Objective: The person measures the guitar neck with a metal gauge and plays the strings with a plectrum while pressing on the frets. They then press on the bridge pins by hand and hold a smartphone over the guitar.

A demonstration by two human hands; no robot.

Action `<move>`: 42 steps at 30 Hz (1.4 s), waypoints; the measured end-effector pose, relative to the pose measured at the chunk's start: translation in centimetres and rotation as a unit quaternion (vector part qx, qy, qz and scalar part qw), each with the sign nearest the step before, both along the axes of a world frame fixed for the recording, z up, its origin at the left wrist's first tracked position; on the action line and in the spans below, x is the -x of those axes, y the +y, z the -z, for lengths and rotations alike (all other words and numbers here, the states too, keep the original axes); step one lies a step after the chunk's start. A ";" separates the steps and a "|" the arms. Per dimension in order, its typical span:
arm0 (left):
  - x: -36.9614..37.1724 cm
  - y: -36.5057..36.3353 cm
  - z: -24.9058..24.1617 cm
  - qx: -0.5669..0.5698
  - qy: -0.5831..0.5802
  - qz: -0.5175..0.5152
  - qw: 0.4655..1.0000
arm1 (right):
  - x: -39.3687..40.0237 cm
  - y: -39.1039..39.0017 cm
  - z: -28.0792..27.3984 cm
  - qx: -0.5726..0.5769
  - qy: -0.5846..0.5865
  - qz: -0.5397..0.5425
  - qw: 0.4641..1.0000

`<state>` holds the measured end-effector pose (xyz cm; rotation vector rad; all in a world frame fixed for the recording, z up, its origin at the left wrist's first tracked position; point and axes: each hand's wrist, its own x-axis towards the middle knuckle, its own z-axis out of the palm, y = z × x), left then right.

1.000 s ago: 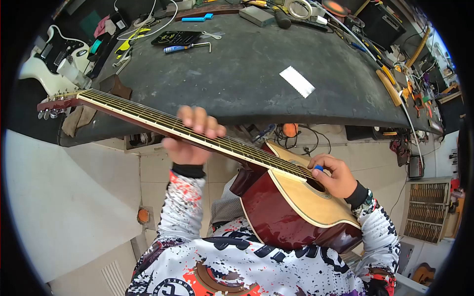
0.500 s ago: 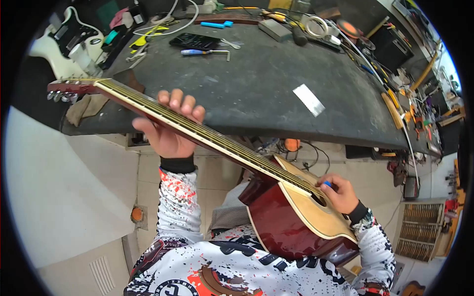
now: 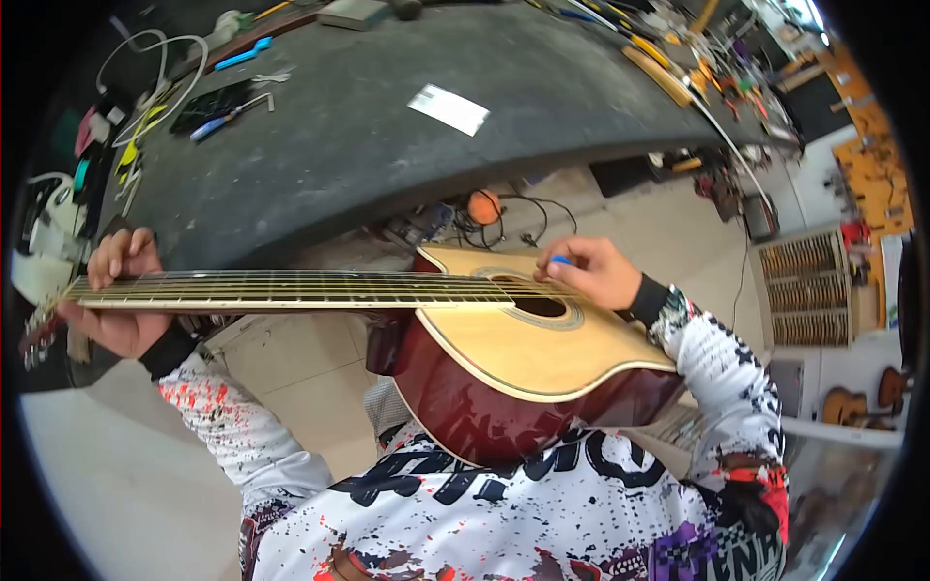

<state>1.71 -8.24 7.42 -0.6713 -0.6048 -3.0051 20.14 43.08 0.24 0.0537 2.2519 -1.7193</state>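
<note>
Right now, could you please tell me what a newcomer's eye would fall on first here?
Probably the acoustic guitar, pale-topped with glossy dark red sides, held across the person's front in mid-view. Next might come the hands: the left hand around the neck near the headstock, the right hand over the strings by the soundhole, pinching a small blue piece. Beyond, a flat white piece stands out on the dark workbench.

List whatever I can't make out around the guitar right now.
All in the head view:
- Small blue object: mostly covered by the right hand; full shape unclear.
- Left hand: the guitar neck crosses it, hiding part of the palm.
- Guitar: its back faces away, hidden by its own body.
- Tuning pegs: too small and blurred to count.
</note>
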 end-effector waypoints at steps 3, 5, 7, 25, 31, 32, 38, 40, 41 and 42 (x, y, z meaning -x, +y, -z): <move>-0.3 -0.6 0.7 0.032 0.018 -0.009 0.999 | 0.4 -0.1 0.4 -0.040 -0.066 0.026 0.997; 0.0 -0.7 1.1 0.016 0.053 0.026 0.998 | 0.6 0.1 0.9 -0.098 -0.046 -0.034 0.994; 0.2 -1.3 1.5 0.023 0.083 0.042 0.995 | 0.3 0.0 0.7 -0.100 -0.020 -0.055 0.993; 2.6 -2.2 3.4 0.080 0.177 0.144 0.970 | 1.2 0.9 1.2 -0.140 0.057 -0.072 0.986; 2.8 -2.8 3.8 0.088 0.198 0.086 0.972 | 1.2 1.2 2.1 -0.090 0.058 -0.056 0.993; 2.8 -2.9 3.8 0.076 0.208 0.096 0.971 | 1.3 1.3 2.1 -0.089 0.057 -0.056 0.993; 2.6 -2.1 3.5 0.097 0.195 0.055 0.974 | 1.1 1.2 1.6 -0.051 0.044 -0.068 0.995; 3.0 -2.2 3.5 0.077 0.238 0.092 0.964 | 1.1 1.3 1.2 -0.044 0.096 -0.099 0.990; 3.0 -2.0 3.7 0.076 0.237 0.091 0.964 | 1.0 1.4 1.0 -0.045 0.094 -0.100 0.990; 3.0 -1.8 3.8 0.080 0.228 0.072 0.968 | 0.9 1.4 0.9 -0.045 0.087 -0.106 0.990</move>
